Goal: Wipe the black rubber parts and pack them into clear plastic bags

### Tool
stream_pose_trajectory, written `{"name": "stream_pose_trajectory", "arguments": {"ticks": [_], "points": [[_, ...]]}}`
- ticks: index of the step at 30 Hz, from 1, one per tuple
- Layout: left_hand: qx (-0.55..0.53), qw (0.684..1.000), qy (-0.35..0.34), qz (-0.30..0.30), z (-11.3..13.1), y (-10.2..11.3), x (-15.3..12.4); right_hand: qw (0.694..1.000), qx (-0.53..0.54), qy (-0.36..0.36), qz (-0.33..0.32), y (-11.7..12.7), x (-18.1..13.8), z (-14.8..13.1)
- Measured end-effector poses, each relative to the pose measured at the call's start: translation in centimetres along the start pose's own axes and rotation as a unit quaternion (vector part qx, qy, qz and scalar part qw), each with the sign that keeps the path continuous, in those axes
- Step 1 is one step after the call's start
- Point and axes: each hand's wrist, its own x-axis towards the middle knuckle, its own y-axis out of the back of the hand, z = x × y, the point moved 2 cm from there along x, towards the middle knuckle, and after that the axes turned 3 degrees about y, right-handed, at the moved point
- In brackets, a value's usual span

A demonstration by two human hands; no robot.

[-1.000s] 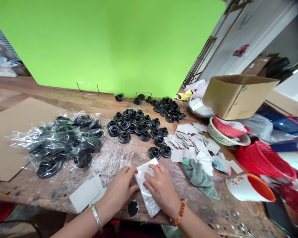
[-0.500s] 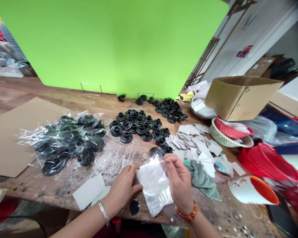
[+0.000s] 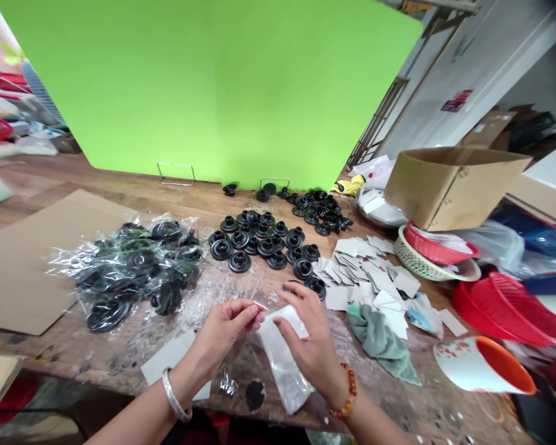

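My left hand (image 3: 235, 324) is closed, thumb against fingers, on what looks like a clear plastic bag (image 3: 228, 383). The bag is hard to see; its shine shows below the hand, and a thin pale edge sticks out at the fingertips. My right hand (image 3: 308, 337) has its thumb and fingers apart, over a stack of clear flat plastic bags (image 3: 285, 371). Beyond the hands are several black stepped round parts (image 3: 240, 262). Left of my left hand lie black parts in clear bags (image 3: 139, 262), piled up. White cards (image 3: 167, 355) lie beside my left forearm.
More small white cards (image 3: 352, 266) are strewn at the right, near a grey-green cloth (image 3: 380, 343). Farther right are an orange-lined white cup (image 3: 458, 364), red baskets (image 3: 514, 309) and a cardboard box (image 3: 426, 191). A green board (image 3: 213, 93) stands at the back; flat cardboard (image 3: 23, 272) lies left.
My left hand has lifted off the bag stack and closed at its upper left. My right hand's fingers have spread from a pinch and moved left over the stack. The view has shifted slightly.
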Motion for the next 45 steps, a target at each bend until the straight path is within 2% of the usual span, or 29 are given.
{"name": "stream_pose_trajectory", "arguments": {"ticks": [1, 3, 6, 11, 14, 18, 20, 23, 25, 27, 29, 32, 35, 37, 38, 41, 43, 45], "points": [[0.003, 1.000, -0.001, -0.001, 0.1, 0.0, -0.1, 0.997, 0.050, -0.059, -0.003, 0.0, 0.3, 0.5], [0.011, 1.000, -0.011, 0.002, 0.2, 0.1, -0.2, 0.971, 0.159, -0.173, -0.042, -0.4, 0.9, 1.2], [-0.001, 1.000, -0.015, -0.002, 0.3, 0.0, -0.4, 0.931, 0.241, -0.260, -0.086, -1.0, 1.4, 1.6], [-0.048, 0.999, 0.020, -0.012, -0.2, 0.3, -0.1, 0.946, 0.215, -0.228, -0.084, -1.6, 1.3, 1.3], [-0.027, 0.999, 0.019, -0.001, -0.6, 0.6, 0.3, 0.956, 0.189, -0.206, -0.094, -1.9, 1.2, 1.2], [0.001, 0.999, 0.003, 0.042, -1.3, 0.6, 0.7, 0.966, 0.188, -0.171, -0.041, -1.8, 1.5, 1.0], [0.014, 0.999, 0.011, 0.046, -1.7, 0.2, 0.6, 0.942, 0.269, -0.196, -0.031, -2.0, 1.6, 1.2], [0.004, 1.000, 0.003, 0.017, -1.8, -0.2, 0.5, 0.862, 0.417, -0.287, -0.030, -2.7, 1.2, 1.9], [-0.063, 0.997, 0.003, -0.032, -1.5, -0.2, 0.4, 0.824, 0.459, -0.327, -0.055, -3.2, 0.7, 2.6], [-0.126, 0.986, 0.020, -0.107, -1.1, 0.1, 0.5, 0.813, 0.453, -0.346, -0.121, -3.5, 0.1, 3.2], [-0.128, 0.978, 0.041, -0.161, -0.7, 0.5, 0.6, 0.816, 0.427, -0.350, -0.172, -3.5, -0.3, 3.6], [0.002, 0.983, 0.062, -0.172, -0.4, 1.0, 1.1, 0.854, 0.388, -0.303, -0.167, -2.2, 0.4, 3.8], [0.138, 0.982, 0.038, -0.123, -0.1, 1.1, 1.5, 0.928, 0.279, -0.210, -0.132, -0.3, 2.2, 4.4], [0.166, 0.984, -0.010, -0.065, 0.4, 1.2, 1.8, 0.976, 0.135, -0.141, -0.096, 0.9, 3.3, 5.6], [0.172, 0.984, -0.035, -0.037, 0.6, 1.3, 1.9, 0.989, 0.055, -0.107, -0.088, 1.3, 3.8, 6.4], [0.193, 0.977, -0.091, 0.019, 1.1, 1.9, 2.1, 0.984, -0.106, -0.030, -0.141, 1.4, 4.3, 8.9], [0.211, 0.967, -0.131, 0.048, 1.5, 2.3, 2.2, 0.975, -0.124, -0.011, -0.183, 1.1, 4.4, 9.8], [0.260, 0.942, -0.196, 0.082, 2.0, 2.6, 2.0, 0.983, -0.103, -0.007, -0.151, 1.1, 4.8, 9.2]]}}
